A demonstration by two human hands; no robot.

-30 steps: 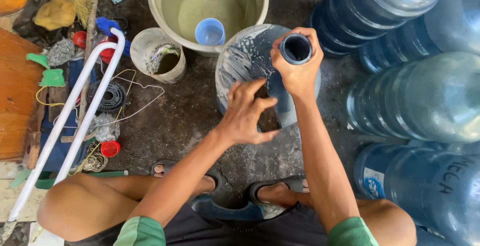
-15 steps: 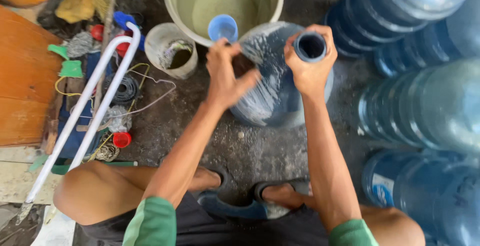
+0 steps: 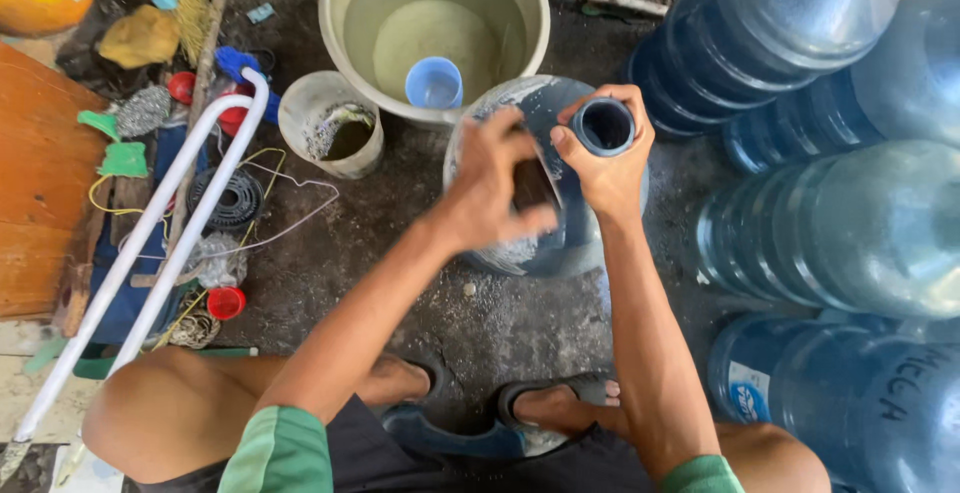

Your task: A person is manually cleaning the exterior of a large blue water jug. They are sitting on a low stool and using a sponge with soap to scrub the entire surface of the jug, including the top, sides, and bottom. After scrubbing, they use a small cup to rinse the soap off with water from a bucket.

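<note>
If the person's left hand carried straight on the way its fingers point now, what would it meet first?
Probably the right hand, which grips the neck of the blue water jug. The left hand lies on the jug's side with fingers aimed right, though depth between the two hands is unclear.

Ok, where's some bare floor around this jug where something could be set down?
Wet concrete lies bare between the tilted jug and the feet, and left of it below the small bucket. The right side is packed with stacked jugs; the far left is cluttered with pipe, wire and scrubbers. The basin blocks the top.
</note>
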